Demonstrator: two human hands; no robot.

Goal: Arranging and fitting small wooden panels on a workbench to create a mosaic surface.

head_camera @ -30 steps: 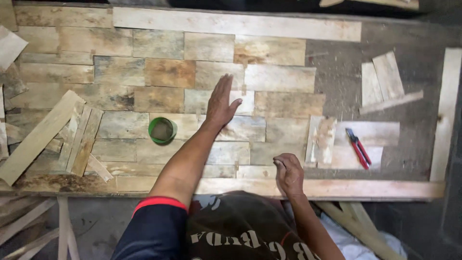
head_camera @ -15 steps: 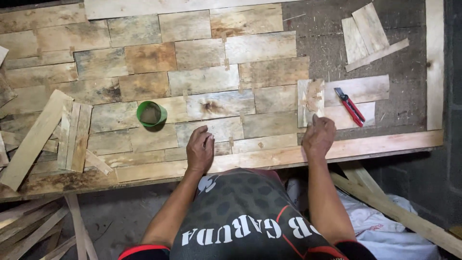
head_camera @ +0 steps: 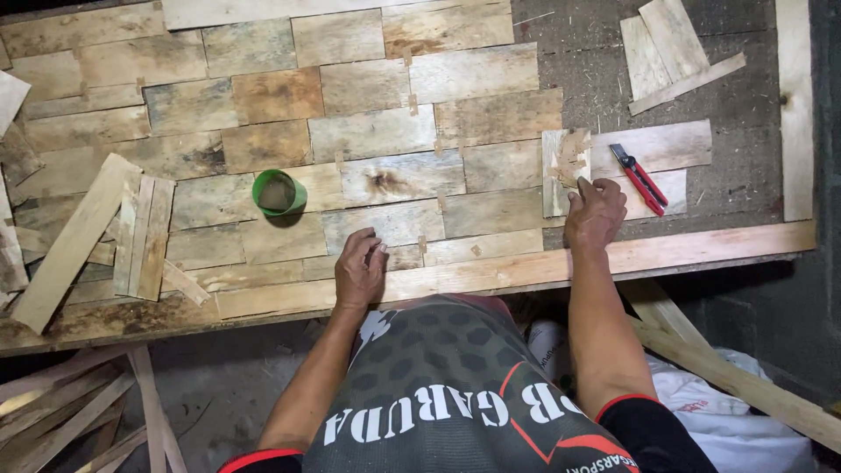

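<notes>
Left hand (head_camera: 360,267) rested knuckles-up on the wood panel (head_camera: 368,131), fingers curled narrow, holding nothing. It sat at the near edge, on the seam between the bottom row of planks and the long edge strip (head_camera: 701,247) running along the front.

Right hand (head_camera: 594,213) was at 3 o'clock from the left, well apart. Fingers bent, tips touching the lower end of a short pale plank (head_camera: 564,162) standing on end against the panel's right side. Can't tell whether it gripped the plank or just pressed on it.

Red-handled pliers (head_camera: 642,178) lay just beside the right hand, at its 1 o'clock, on top of two loose boards (head_camera: 679,144).

Green cup (head_camera: 279,193) stood upright on the panel at 10 o'clock from the left hand, near but not touching.

Stack of offcuts (head_camera: 670,52) sat at 1 o'clock from the right hand, well apart, on the bare backing board. Bundle of narrow slats (head_camera: 140,232) lay at 9 o'clock from the left hand, on the panel's left end, with a longer plank (head_camera: 74,241) leaning across beside it.

Loose timber (head_camera: 736,377) lay under the bench at 5 o'clock.
</notes>
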